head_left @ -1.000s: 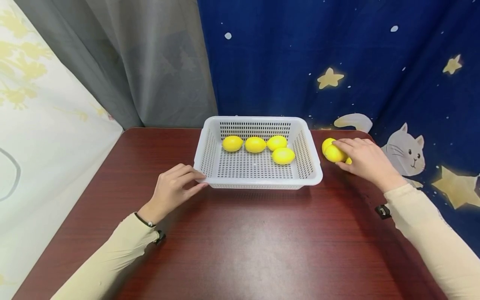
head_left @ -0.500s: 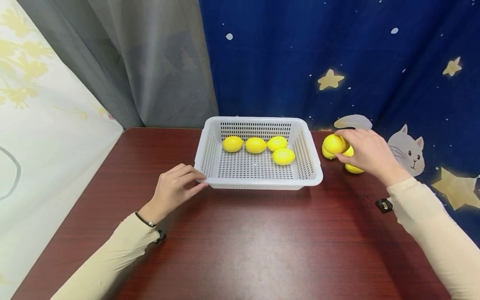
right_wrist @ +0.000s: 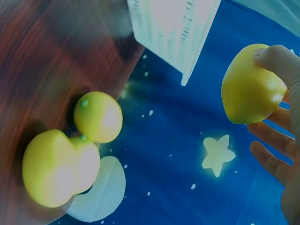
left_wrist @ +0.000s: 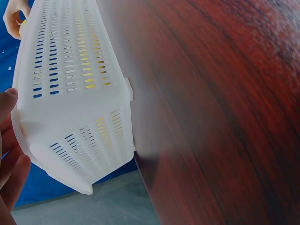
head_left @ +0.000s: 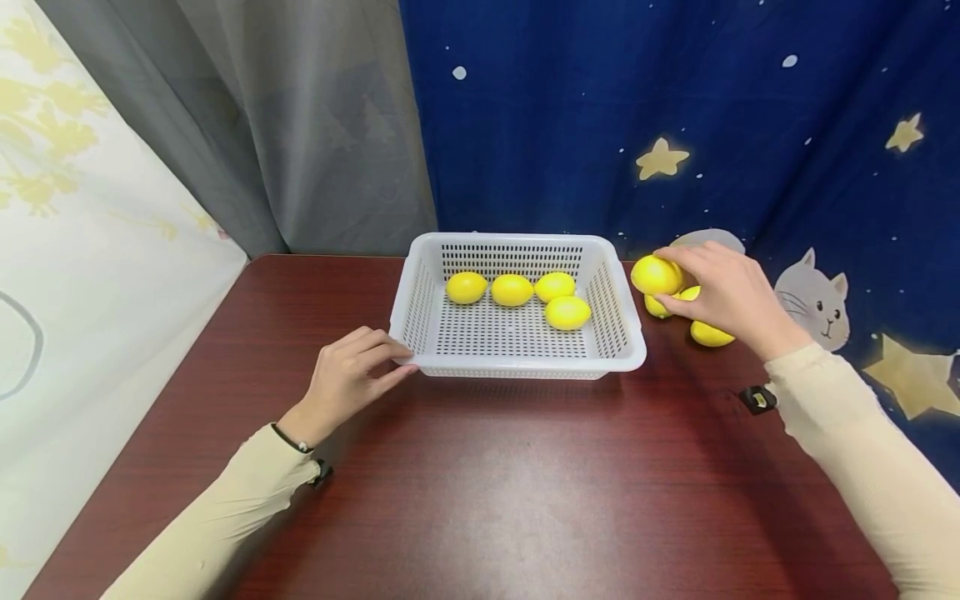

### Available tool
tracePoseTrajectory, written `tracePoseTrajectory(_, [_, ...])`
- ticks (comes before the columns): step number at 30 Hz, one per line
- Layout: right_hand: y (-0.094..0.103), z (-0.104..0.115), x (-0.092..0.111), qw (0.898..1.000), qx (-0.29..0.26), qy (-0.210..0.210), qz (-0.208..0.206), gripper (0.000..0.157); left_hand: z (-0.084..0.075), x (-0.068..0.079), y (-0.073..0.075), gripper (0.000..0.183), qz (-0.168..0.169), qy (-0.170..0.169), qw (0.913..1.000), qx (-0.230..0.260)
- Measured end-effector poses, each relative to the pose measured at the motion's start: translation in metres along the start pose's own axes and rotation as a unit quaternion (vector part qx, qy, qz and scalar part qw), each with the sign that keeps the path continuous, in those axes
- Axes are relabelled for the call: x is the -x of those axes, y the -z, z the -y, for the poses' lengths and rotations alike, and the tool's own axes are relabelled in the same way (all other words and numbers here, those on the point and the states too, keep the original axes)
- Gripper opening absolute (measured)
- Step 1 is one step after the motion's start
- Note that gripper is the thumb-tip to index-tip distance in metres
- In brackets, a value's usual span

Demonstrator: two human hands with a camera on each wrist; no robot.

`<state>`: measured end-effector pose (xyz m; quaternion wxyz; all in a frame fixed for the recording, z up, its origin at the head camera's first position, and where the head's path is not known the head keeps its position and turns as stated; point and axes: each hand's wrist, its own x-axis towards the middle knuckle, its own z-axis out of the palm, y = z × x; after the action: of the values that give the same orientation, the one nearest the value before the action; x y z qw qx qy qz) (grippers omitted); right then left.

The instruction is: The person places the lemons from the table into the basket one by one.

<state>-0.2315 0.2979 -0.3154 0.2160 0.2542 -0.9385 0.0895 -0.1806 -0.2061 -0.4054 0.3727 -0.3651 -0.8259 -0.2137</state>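
Observation:
My right hand (head_left: pixel 727 292) holds a yellow lemon (head_left: pixel 656 275) between thumb and fingers, raised just right of the basket; the right wrist view shows this lemon (right_wrist: pixel 253 84) in the air. Below it several lemons lie on the table, one lemon (head_left: pixel 711 334) nearest the front and partly covered by the hand in the head view. My left hand (head_left: pixel 348 379) pinches the front left corner of the white plastic basket (head_left: pixel 517 363), thumb outside and a finger over the rim. Several lemons rest inside, among them a lemon (head_left: pixel 567 313) at the right.
The basket stands near the back edge of the dark red wooden table (head_left: pixel 517 483). Behind hang a grey curtain (head_left: pixel 330 125) and a blue curtain (head_left: pixel 540 125) with stars and a cat. A white patterned cloth (head_left: pixel 90 250) is at the left.
My right hand has lifted the lemon off the group and moved it a little left toward the basket, uncovering more lemons beneath. The left hand and basket have stayed put.

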Motion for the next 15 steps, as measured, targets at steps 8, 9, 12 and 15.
tracePoseTrajectory(8, [-0.004, 0.013, -0.016, 0.999, -0.022, 0.016, -0.023, 0.059, 0.000, 0.000, 0.000, 0.022, 0.000, 0.001, 1.0000, 0.000])
tracePoseTrajectory(9, [-0.005, 0.015, -0.018, 0.999, -0.025, 0.011, -0.020, 0.059, 0.000, 0.000, 0.000, 0.022, 0.000, 0.001, 1.0000, 0.001])
tracePoseTrajectory(12, [-0.007, 0.021, -0.024, 0.999, -0.034, 0.002, -0.014, 0.060, -0.001, 0.000, 0.000, 0.022, 0.001, 0.003, 1.0000, 0.002])
tracePoseTrajectory(15, [-0.009, 0.027, -0.029, 0.999, -0.046, 0.005, -0.013, 0.061, -0.001, -0.001, 0.001, 0.022, 0.003, 0.004, 1.0000, 0.002])
